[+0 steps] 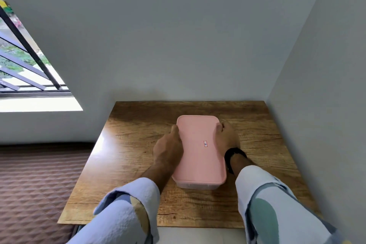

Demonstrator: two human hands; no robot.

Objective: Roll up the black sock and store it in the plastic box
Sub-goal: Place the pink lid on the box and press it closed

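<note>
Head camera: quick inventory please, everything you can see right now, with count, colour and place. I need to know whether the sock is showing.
Plastic box: one, clear base, middle of the table, long side running away from the person.
Lid: one, pink, closed on the box, small sticker near its right side.
Black sock: none visible; the box's contents cannot be made out.
Table: one, brown wood grain, set into the wall corner.
Window: one, dark bars, on the left wall.
Quilted covering: one, brownish, left of the table.
Left hand: against the lid's left edge.
Right hand: against the lid's right edge, black band on the wrist.
Sleeves: two, pale patterned.
</note>
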